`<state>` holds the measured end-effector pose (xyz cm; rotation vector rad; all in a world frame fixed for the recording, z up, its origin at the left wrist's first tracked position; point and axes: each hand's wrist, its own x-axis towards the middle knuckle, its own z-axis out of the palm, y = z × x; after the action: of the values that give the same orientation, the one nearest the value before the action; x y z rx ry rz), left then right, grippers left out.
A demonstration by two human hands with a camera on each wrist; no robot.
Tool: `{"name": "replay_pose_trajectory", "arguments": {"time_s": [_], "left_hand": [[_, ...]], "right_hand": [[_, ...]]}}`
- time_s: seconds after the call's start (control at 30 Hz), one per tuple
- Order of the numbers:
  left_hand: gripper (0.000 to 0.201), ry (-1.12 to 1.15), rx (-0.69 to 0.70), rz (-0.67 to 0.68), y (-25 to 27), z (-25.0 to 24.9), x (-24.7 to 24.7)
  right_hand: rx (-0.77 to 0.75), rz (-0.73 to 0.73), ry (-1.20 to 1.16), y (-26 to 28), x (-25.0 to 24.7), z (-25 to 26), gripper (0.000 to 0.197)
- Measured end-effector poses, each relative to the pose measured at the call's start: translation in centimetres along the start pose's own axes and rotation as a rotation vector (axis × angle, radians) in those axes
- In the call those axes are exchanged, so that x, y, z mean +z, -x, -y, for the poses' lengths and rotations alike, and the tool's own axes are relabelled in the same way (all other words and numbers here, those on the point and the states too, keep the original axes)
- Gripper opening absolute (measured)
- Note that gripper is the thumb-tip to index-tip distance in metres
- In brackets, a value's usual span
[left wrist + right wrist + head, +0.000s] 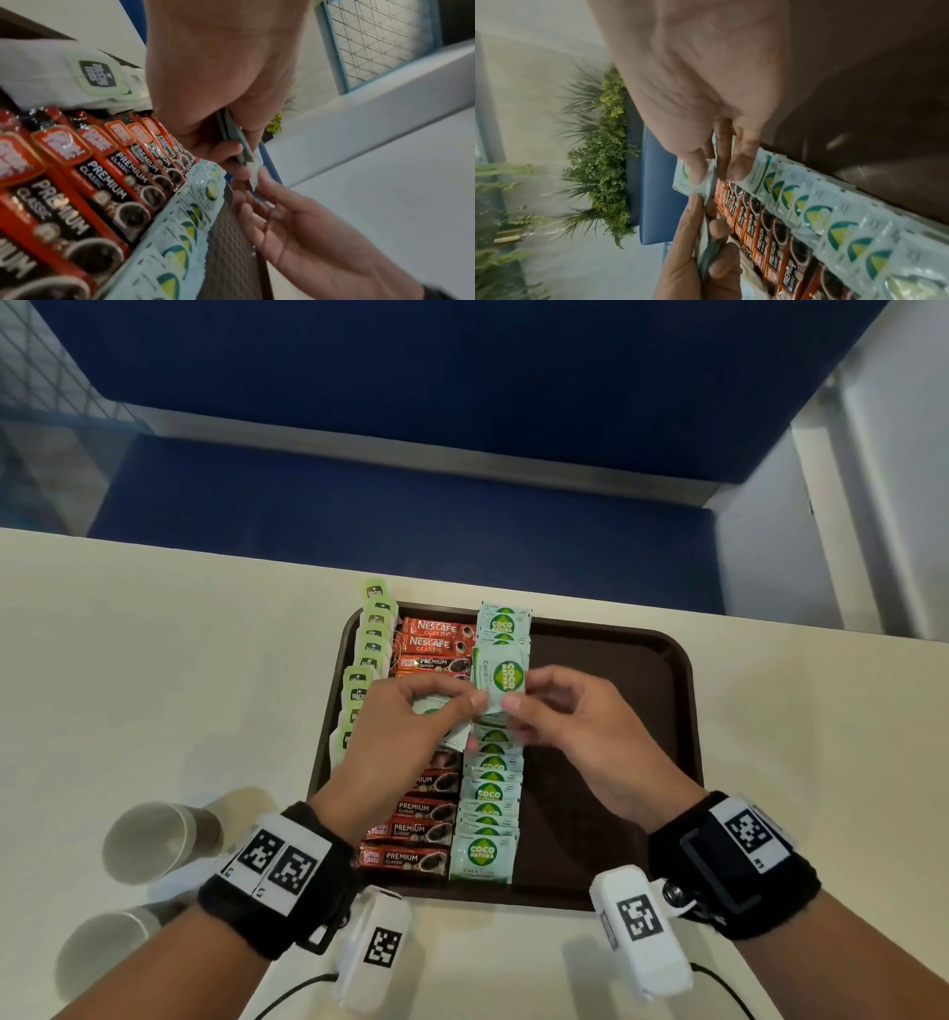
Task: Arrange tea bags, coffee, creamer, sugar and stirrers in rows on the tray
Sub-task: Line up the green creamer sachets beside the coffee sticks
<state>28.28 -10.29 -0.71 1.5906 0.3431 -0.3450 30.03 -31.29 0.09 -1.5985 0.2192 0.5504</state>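
Note:
A brown tray (616,711) carries three rows: green tea bags (367,654) along its left edge, red coffee sachets (436,644), then pale green sugar sachets (485,793). Both hands hover over the tray's middle. My left hand (475,703) grips a small stack of sugar sachets (436,711), seen edge-on in the left wrist view (235,138). My right hand (513,701) pinches one sugar sachet (506,672) by its lower edge, upright above the sugar row. In the right wrist view, thumb and finger of that hand (716,172) clamp the sachet (682,178) right beside the stack.
Two paper cups (154,834) (108,952) stand on the white table left of the tray. The tray's brown surface right of the sugar row lies under my right hand. A blue bench (411,531) runs beyond the table's far edge.

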Motion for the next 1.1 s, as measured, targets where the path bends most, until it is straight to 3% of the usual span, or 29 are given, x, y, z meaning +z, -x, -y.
{"name": "replay_pose_trajectory", "arguments": {"time_s": [0.1, 0.27, 0.4, 1.1], "left_hand": [[0.008, -0.093, 0.027, -0.009, 0.3, -0.1, 0.3], [0.013, -0.076, 0.041, -0.094, -0.1, 0.0, -0.2], [0.01, -0.125, 0.045, -0.161, -0.6, 0.7, -1.2], [0.01, -0.143, 0.012, -0.141, -0.2, 0.9, -1.7]], "right_hand": [[-0.012, -0.003, -0.054, 0.1, 0.0, -0.4, 0.019], [-0.162, -0.058, 0.325, -0.5, -0.7, -0.3, 0.024], [-0.2, -0.177, 0.399, -0.6, -1.1, -1.5, 0.014], [-0.305, -0.204, 0.625, -0.9, -0.1, -4.2, 0.018]]}}
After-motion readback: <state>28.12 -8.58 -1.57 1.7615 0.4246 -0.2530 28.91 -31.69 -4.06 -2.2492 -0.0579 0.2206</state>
